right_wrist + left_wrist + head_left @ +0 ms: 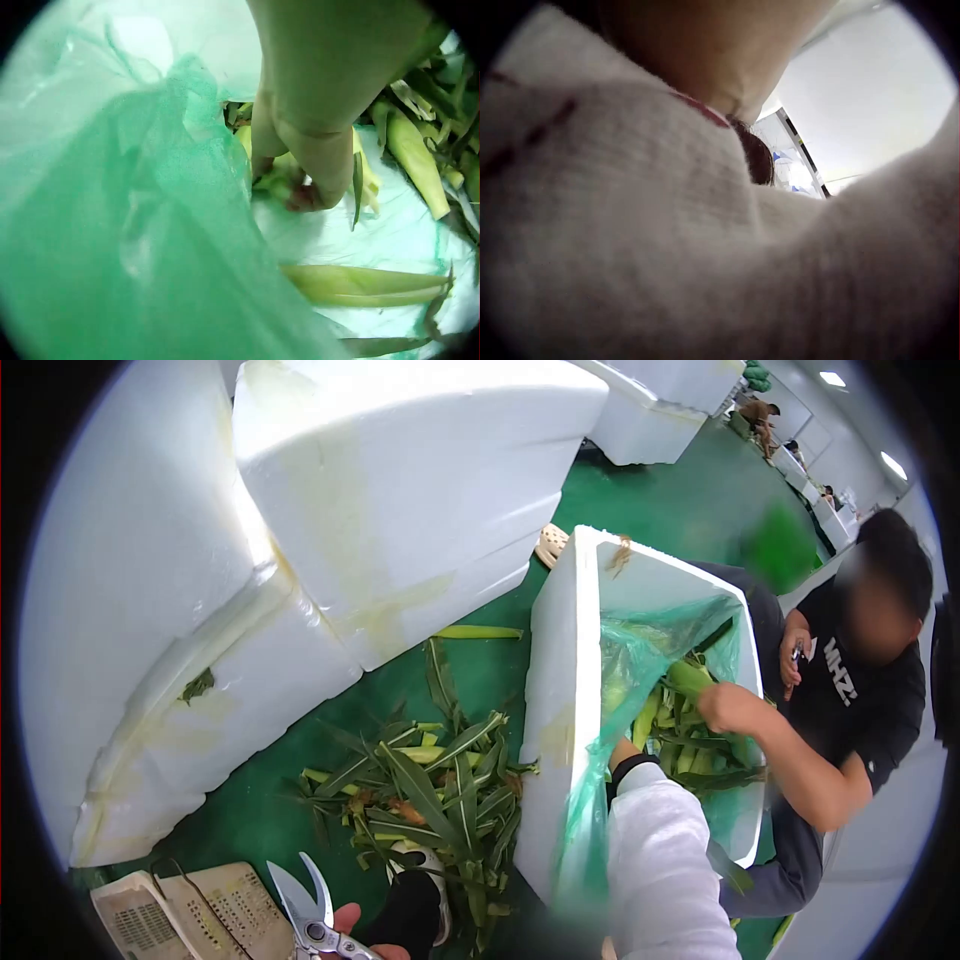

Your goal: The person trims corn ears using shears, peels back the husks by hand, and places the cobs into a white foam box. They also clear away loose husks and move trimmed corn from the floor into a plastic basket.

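At the bottom of the head view my left hand [347, 919] grips a pair of pruning shears [316, 932], their blades spread and pointing up. The left wrist view is filled by a white sleeve, and that hand is hidden there. My right arm reaches down into a white foam box [555, 710] lined with a green plastic bag [142, 202]. Low in the box, my right hand [311, 154] has its fingers curled round a pale green ear of corn [279, 180], partly covered by the hand. A husked-in ear [367, 286] lies apart on the liner, with another ear [416, 157] farther right.
Across the box a person in a black shirt [850, 680] has an arm in it, holding an ear. Cut husks and leaves [440, 780] are heaped on the green floor left of the box. A beige plastic basket [205, 915] and large white foam boxes [400, 510] stand beyond.
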